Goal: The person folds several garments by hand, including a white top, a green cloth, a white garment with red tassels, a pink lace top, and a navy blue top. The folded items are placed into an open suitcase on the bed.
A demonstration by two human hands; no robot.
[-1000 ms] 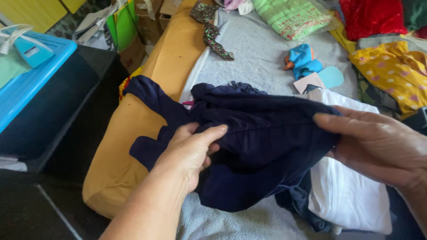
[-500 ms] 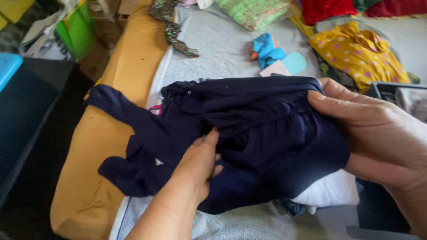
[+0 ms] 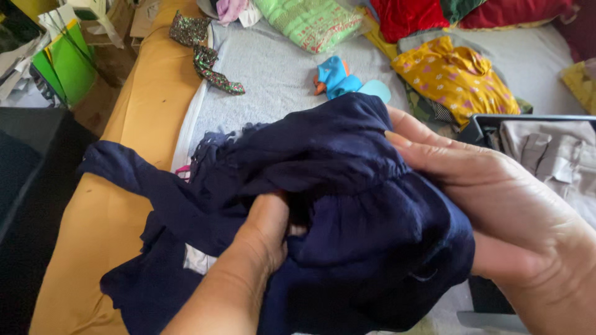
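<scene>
The left hand (image 3: pixel 264 232) is closed into the middle of a navy blue garment (image 3: pixel 347 205), its fingertips buried in a fold of the cloth so that only the back of the hand and the forearm show. The right hand (image 3: pixel 496 205) clamps the same garment from the other side — thumb laid along the top of a gathered seam, fingers hidden underneath. The garment is bunched between the two hands and held just above a grey towelling cover (image 3: pixel 279 74) that spreads over the bed; a long sleeve or leg of it trails off to the left across a mustard-yellow cushion (image 3: pixel 143 111) running along the bed's edge.

Beyond the garment, a yellow cloth with pink dots (image 3: pixel 456 77) lies crumpled at the upper right, with a red fabric (image 3: pixel 413 18) and a green patterned bundle in clear wrap (image 3: pixel 307 22) near the far edge. Just right of the right hand sits a dark tray (image 3: pixel 481 127) holding folded beige clothing (image 3: pixel 552 155). A dark floral strip of cloth (image 3: pixel 208 65) lies where the cushion meets the cover, and a small bright blue cloth (image 3: pixel 335 77) — with a pale blue oval piece (image 3: pixel 375 90) touching it — rests just behind the garment's top edge. A green bag (image 3: pixel 65 71) stands on the floor at the far left.
</scene>
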